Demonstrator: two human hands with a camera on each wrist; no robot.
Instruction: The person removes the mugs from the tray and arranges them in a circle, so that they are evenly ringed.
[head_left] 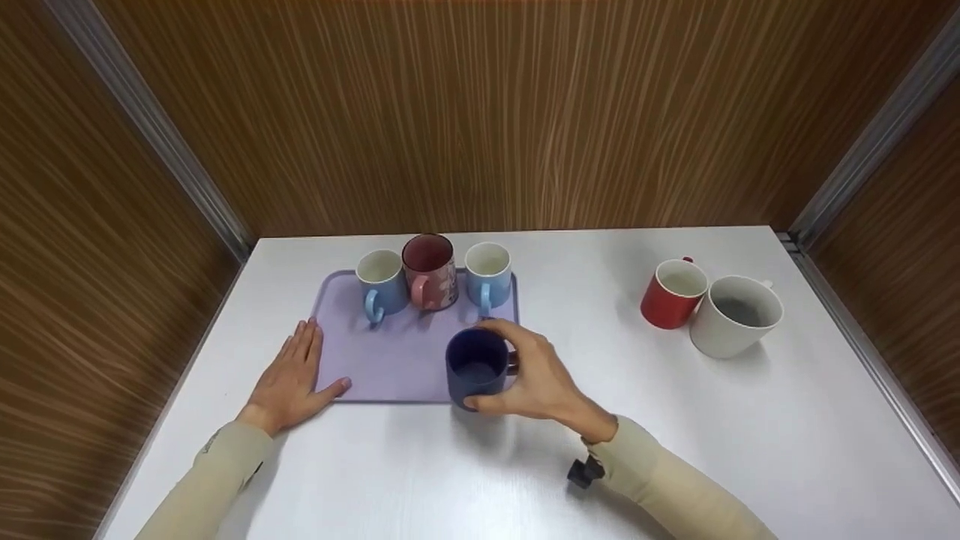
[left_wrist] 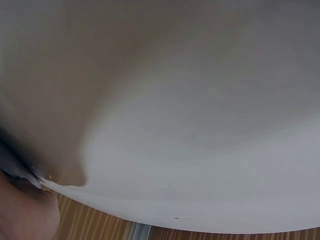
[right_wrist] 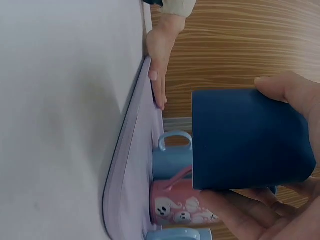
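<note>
A dark blue mug (head_left: 476, 382) is held by my right hand (head_left: 536, 375), thumb on its near side and fingers on its far side. In the right wrist view the mug (right_wrist: 250, 140) is raised above the tray. My left hand (head_left: 292, 379) lies flat with straight fingers at the left edge of the lilac tray (head_left: 382, 367). Along the tray's back stand a light blue mug (head_left: 388, 294), a pink mug (head_left: 442, 289) with ghost figures, and another light blue mug (head_left: 495, 285). The left wrist view mostly shows white tabletop and a bit of the hand.
On the right of the white table (head_left: 600, 375), a red mug (head_left: 666, 304) stands beside a larger white mug (head_left: 720, 334). Wood-grain panels (head_left: 510, 112) rise behind the table and along both sides.
</note>
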